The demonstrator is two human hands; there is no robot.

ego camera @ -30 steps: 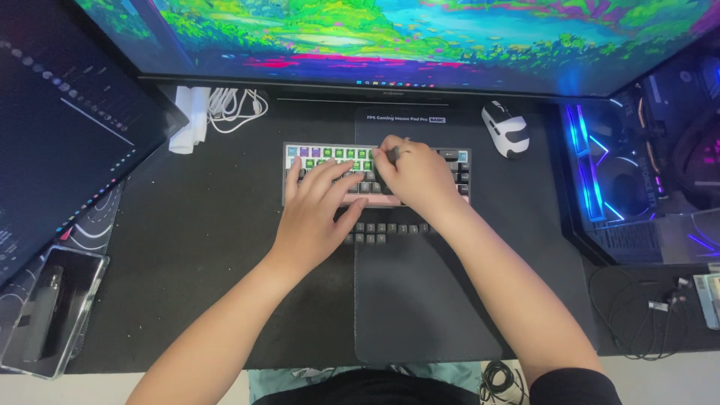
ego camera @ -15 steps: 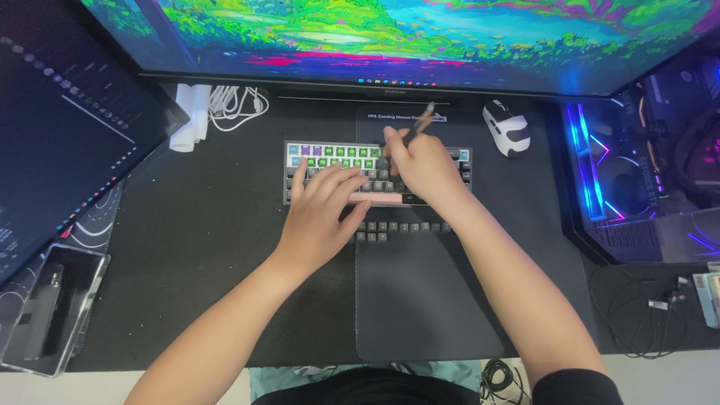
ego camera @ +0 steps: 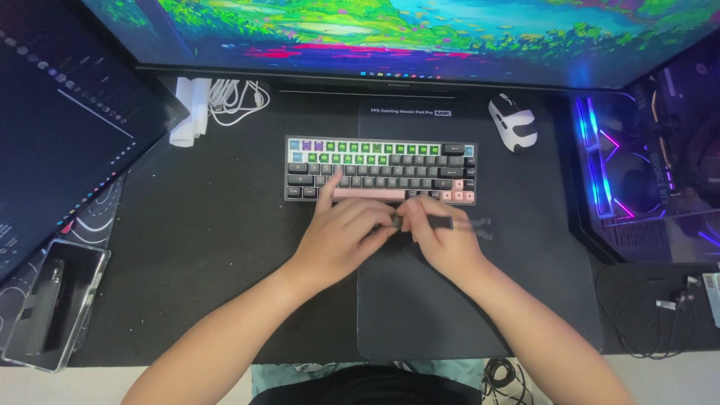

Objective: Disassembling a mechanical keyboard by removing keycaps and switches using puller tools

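A compact keyboard (ego camera: 382,169) with green, grey, black and pink keys lies on the dark desk mat. Just in front of it, my right hand (ego camera: 442,240) is closed around a thin dark tool (ego camera: 469,223), blurred, whose handle points right. My left hand (ego camera: 341,232) meets it from the left. Its thumb and fingers pinch a small dark piece (ego camera: 395,220) at the tool's tip, while its index finger stretches up to the keyboard's bottom row beside the pink space bar. What the small piece is I cannot tell.
A white mouse (ego camera: 513,122) sits at the back right of the black mouse pad (ego camera: 420,315). A wide monitor (ego camera: 390,30) spans the back, a second screen (ego camera: 60,150) stands left, and a lit computer case (ego camera: 645,172) right. White cables (ego camera: 236,96) and a clear case (ego camera: 49,304) lie left.
Both hands have come down off the keys to the mat in front of the keyboard. The tool, held upright over the keys before, now lies sideways between the hands.
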